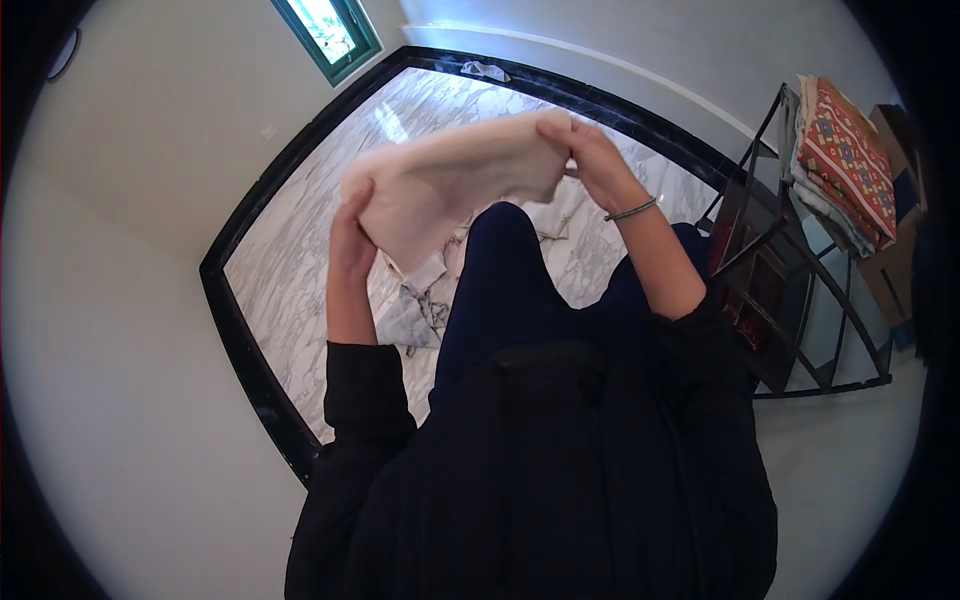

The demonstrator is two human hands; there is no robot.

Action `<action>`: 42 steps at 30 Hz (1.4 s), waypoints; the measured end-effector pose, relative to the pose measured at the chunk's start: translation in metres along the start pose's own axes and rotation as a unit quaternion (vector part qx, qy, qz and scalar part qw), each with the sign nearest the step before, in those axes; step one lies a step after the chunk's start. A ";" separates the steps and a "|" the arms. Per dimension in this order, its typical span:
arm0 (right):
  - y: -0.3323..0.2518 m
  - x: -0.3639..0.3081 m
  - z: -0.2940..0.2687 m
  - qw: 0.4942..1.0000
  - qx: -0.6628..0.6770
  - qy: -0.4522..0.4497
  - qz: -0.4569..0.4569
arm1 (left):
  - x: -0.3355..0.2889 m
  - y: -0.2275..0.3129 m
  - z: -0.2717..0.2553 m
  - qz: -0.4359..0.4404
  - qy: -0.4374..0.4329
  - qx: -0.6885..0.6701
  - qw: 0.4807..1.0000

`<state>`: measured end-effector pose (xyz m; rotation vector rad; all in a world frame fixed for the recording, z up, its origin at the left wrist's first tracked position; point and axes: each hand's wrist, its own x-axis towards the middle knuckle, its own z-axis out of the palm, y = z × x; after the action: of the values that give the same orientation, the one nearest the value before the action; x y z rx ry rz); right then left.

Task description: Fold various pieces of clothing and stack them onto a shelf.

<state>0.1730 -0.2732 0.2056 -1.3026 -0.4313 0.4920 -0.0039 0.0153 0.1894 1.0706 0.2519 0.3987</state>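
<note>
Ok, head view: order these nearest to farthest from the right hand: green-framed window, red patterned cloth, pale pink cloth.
1. Pale pink cloth, held in right hand
2. Red patterned cloth, stacked at right
3. Green-framed window, upper left

Both arms reach forward from the black-clothed torso (550, 480) at six o'clock. The bare left hand (352, 235) sits near ten o'clock, closed in a grip with its thumb upward, its bare left forearm (348, 312) pointing to twelve from a black fabric sleeve (365, 385). The bare right hand (595, 165), higher, between one and two o'clock, also grips, thumb toward ten; its wrist wears a thin dark bracelet (632, 210), and its bare right forearm (655, 250) slants toward eleven. The navy-trousered left knee (505, 235) rises near twelve
</note>
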 end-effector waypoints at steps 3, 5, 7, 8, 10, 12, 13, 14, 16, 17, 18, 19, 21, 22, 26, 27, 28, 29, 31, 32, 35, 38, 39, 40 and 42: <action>-0.021 -0.018 0.012 1.000 -0.013 0.001 -0.012 | -0.016 0.013 0.006 0.076 0.021 0.014 0.997; -0.010 -0.032 0.010 1.000 -0.008 -0.004 0.010 | -0.035 0.005 0.007 0.092 0.063 0.021 0.994; 0.025 -0.043 -0.007 0.997 0.016 -0.030 0.075 | -0.057 -0.018 -0.002 0.060 0.074 0.078 0.992; 0.043 -0.049 -0.016 0.988 0.037 -0.055 0.140 | -0.063 -0.034 -0.011 0.010 0.061 0.083 0.995; 0.076 -0.061 -0.024 0.956 0.104 -0.076 0.265 | -0.072 -0.072 -0.049 -0.140 0.091 0.223 0.960; 0.122 -0.054 -0.029 0.936 0.170 -0.084 0.297 | -0.075 -0.102 -0.072 -0.254 0.102 0.331 0.903; 0.134 -0.049 -0.031 0.912 0.235 -0.091 0.324 | -0.075 -0.102 -0.065 -0.264 0.103 0.270 0.920; 0.132 -0.043 -0.029 0.912 0.237 -0.091 0.323 | -0.074 -0.101 -0.057 -0.272 0.105 0.209 0.934; 0.118 -0.024 -0.017 0.924 0.277 -0.061 0.258 | -0.057 -0.090 -0.070 -0.224 0.076 0.152 0.960; 0.121 -0.009 -0.015 0.940 0.278 -0.020 0.197 | -0.044 -0.084 -0.073 -0.178 0.043 0.093 0.979; 0.112 0.000 -0.010 0.950 0.278 -0.024 0.137 | -0.037 -0.067 -0.060 -0.120 0.017 0.081 0.989; 0.095 0.005 -0.001 0.958 0.276 -0.030 0.076 | -0.032 -0.050 -0.047 -0.046 0.022 0.077 0.996; 0.051 0.004 0.017 0.961 0.271 -0.063 0.013 | -0.028 -0.022 -0.022 0.094 0.013 0.044 0.994; 0.035 0.000 0.021 0.959 0.263 -0.096 -0.050 | -0.032 -0.009 -0.012 0.142 0.001 0.039 0.989; 0.021 -0.020 0.013 0.950 0.261 -0.133 -0.106 | -0.052 -0.006 -0.004 0.196 0.010 0.029 0.980; 0.027 -0.028 0.006 0.961 0.226 -0.136 -0.079 | -0.062 -0.010 -0.005 0.198 0.009 0.027 0.980; 0.033 -0.037 -0.002 0.971 0.190 -0.138 -0.052 | -0.071 -0.023 -0.016 0.178 -0.003 0.020 0.984; 0.038 -0.050 -0.013 0.978 0.156 -0.138 0.015 | -0.081 -0.039 -0.021 0.150 0.001 0.021 0.988; 0.064 -0.069 -0.035 0.970 0.119 -0.148 0.151 | -0.102 -0.078 -0.043 0.053 0.024 0.058 0.997; 0.078 -0.078 -0.045 0.962 0.070 -0.140 0.224 | -0.113 -0.094 -0.044 -0.018 0.067 0.101 0.992; 0.126 -0.098 -0.057 0.925 -0.002 -0.128 0.356 | -0.134 -0.135 -0.052 -0.196 0.113 0.196 0.954; 0.143 -0.098 -0.052 0.929 0.017 -0.097 0.357 | -0.132 -0.141 -0.051 -0.187 0.134 0.195 0.953; 0.143 -0.097 -0.049 0.938 0.034 -0.077 0.335 | -0.131 -0.139 -0.050 -0.163 0.142 0.180 0.960; 0.141 -0.096 -0.048 0.938 0.035 -0.076 0.336 | -0.128 -0.137 -0.051 -0.164 0.142 0.181 0.959; 0.121 -0.095 -0.043 0.969 0.010 -0.100 0.226 | -0.124 -0.128 -0.057 -0.094 0.088 0.127 0.984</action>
<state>0.1065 -0.3384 0.0758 -1.3398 -0.2917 1.0131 -0.1128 -0.0462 0.0509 1.2496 0.5696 0.2965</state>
